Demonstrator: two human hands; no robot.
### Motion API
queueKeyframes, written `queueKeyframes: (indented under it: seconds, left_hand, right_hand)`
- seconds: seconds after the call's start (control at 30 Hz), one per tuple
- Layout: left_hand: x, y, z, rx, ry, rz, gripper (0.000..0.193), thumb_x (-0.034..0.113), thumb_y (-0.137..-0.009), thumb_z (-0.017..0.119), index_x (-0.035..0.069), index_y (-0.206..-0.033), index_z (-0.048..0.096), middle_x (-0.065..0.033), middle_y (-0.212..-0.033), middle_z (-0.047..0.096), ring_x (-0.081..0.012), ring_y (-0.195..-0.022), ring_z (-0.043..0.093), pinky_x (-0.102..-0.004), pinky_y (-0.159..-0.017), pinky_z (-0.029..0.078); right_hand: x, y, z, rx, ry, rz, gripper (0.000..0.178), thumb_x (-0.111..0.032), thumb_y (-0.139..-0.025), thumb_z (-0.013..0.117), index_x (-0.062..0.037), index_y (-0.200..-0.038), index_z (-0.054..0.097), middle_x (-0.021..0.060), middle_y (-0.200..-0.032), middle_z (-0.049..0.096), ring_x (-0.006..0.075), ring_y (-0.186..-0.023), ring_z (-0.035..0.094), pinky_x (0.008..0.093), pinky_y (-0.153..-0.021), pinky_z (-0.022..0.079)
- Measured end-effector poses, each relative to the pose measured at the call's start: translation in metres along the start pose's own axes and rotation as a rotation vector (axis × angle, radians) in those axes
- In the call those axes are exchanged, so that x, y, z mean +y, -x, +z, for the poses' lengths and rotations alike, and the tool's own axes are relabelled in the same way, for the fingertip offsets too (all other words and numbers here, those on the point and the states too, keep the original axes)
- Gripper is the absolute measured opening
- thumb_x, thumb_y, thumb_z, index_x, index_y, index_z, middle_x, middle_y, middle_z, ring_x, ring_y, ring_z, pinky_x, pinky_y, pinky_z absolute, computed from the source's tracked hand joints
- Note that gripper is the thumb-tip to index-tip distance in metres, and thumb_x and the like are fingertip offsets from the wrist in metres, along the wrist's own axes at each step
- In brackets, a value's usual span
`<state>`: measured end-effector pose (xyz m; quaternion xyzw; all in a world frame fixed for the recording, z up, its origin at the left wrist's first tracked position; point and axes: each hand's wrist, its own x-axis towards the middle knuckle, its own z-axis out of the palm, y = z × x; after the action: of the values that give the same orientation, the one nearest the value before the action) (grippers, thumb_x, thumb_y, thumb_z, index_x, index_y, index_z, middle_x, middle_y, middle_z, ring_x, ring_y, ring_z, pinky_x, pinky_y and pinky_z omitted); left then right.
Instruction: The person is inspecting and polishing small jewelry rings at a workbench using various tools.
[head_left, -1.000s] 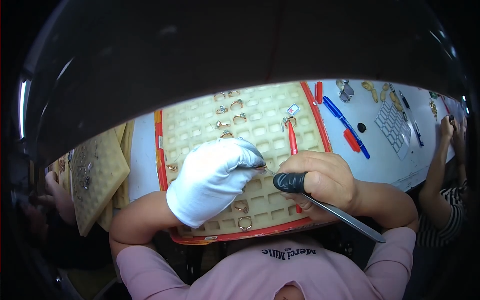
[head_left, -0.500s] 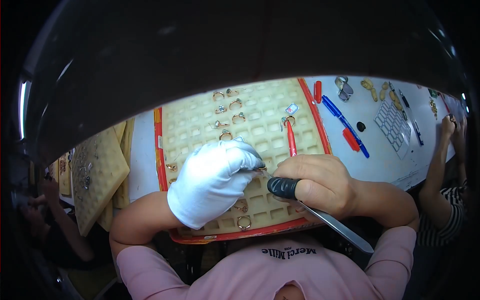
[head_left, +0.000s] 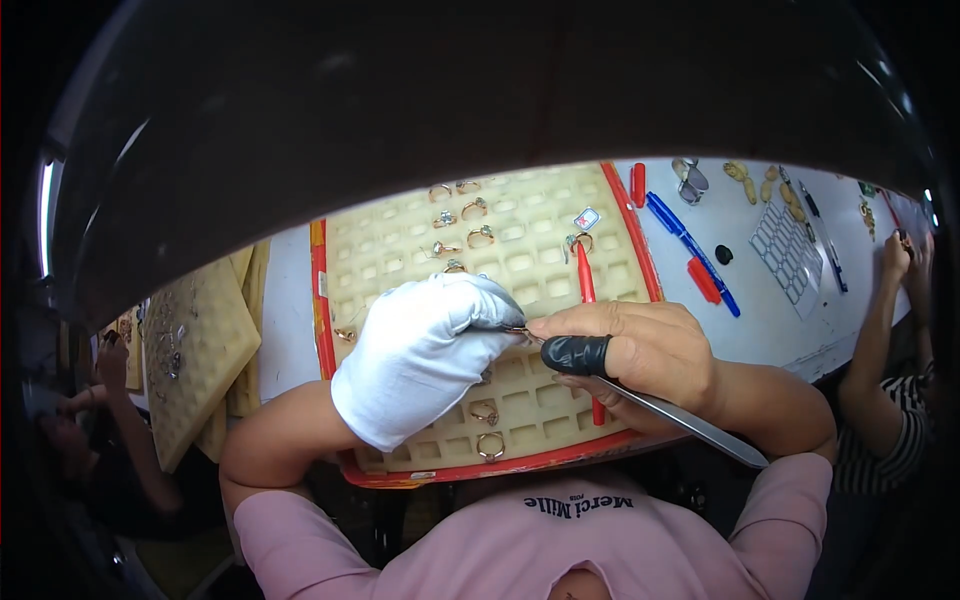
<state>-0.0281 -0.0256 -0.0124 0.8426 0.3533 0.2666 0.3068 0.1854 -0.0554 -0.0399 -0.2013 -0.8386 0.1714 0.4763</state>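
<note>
My left hand (head_left: 425, 350), in a white glove, pinches a small ring (head_left: 515, 329) between thumb and fingertips; most of the ring is hidden. My right hand (head_left: 650, 350), with a black finger cot on the thumb, is closed around metal tweezers (head_left: 690, 422). The tweezers' tips meet the ring at the glove's fingertips. Both hands hover over a cream foam tray (head_left: 545, 432) with a red rim. Several gold-toned rings stand in its slots, one ring (head_left: 490, 446) near the front edge. Partly under my right hand, a red pen (head_left: 586, 275) lies on the tray.
Right of the tray lie a blue marker (head_left: 690, 250), a red cap (head_left: 702, 280), a black cap (head_left: 723, 253), several peanuts (head_left: 740, 180) and a sheet of labels (head_left: 785, 255). Foam boards (head_left: 200, 350) with jewellery lean at left. Other people's arms (head_left: 870, 340) show on both sides.
My right hand has turned slightly, its forefinger now stretched toward the ring, and the tweezers' rear end has swung a little right and upward. The left hand has moved slightly left, still pinching the ring.
</note>
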Motion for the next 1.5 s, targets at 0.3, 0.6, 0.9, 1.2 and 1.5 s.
queueKeyframes:
  seconds: [0.3, 0.6, 0.9, 1.2, 1.5]
  left_hand:
    - [-0.001, 0.001, 0.002, 0.019, 0.063, 0.009, 0.016, -0.010, -0.069, 0.069, 0.000, -0.078, 0.062, -0.0127, -0.086, 0.067, -0.0199, -0.074, 0.065, -0.0287, -0.063, 0.053]
    - [-0.004, 0.002, 0.003, 0.041, 0.123, 0.007, 0.017, -0.009, -0.067, 0.071, 0.001, -0.078, 0.064, -0.0117, -0.085, 0.068, -0.0213, -0.077, 0.066, -0.0295, -0.069, 0.053]
    - [-0.001, 0.002, 0.001, 0.015, 0.218, -0.059, 0.015, -0.008, -0.070, 0.072, 0.000, -0.079, 0.064, -0.0109, -0.086, 0.068, -0.0202, -0.080, 0.065, -0.0302, -0.071, 0.052]
    - [-0.003, 0.002, 0.003, 0.018, 0.061, 0.019, 0.020, -0.006, -0.067, 0.073, 0.004, -0.081, 0.063, -0.0102, -0.084, 0.067, -0.0223, -0.070, 0.064, -0.0300, -0.064, 0.052]
    - [0.000, 0.002, 0.003, -0.047, -0.084, 0.031, 0.022, -0.006, -0.066, 0.070, 0.005, -0.083, 0.063, -0.0108, -0.082, 0.065, -0.0269, -0.072, 0.064, -0.0326, -0.064, 0.051]
  right_hand:
    - [0.001, 0.004, 0.000, 0.020, 0.006, 0.004, 0.021, 0.006, -0.076, 0.066, 0.0045, -0.095, 0.059, 0.0238, -0.093, 0.066, 0.0223, -0.061, 0.066, 0.0281, -0.050, 0.053]
    - [-0.001, 0.001, -0.001, 0.019, 0.003, 0.015, 0.019, 0.004, -0.078, 0.067, 0.0027, -0.094, 0.057, 0.0243, -0.095, 0.066, 0.0225, -0.060, 0.066, 0.0283, -0.050, 0.054]
    - [0.000, 0.003, 0.000, 0.011, 0.001, 0.008, 0.013, 0.002, -0.081, 0.064, 0.0025, -0.091, 0.057, 0.0235, -0.095, 0.066, 0.0207, -0.055, 0.065, 0.0282, -0.048, 0.053]
    - [-0.008, 0.001, -0.003, -0.100, 0.149, -0.027, 0.011, -0.006, -0.070, 0.064, 0.0006, -0.076, 0.057, 0.0218, -0.098, 0.065, 0.0282, -0.078, 0.068, 0.0323, -0.060, 0.057]
    - [-0.009, -0.004, -0.001, -0.117, 0.182, -0.148, 0.017, -0.002, -0.071, 0.067, 0.0111, -0.080, 0.061, 0.0310, -0.091, 0.063, 0.0311, -0.069, 0.068, 0.0343, -0.051, 0.057]
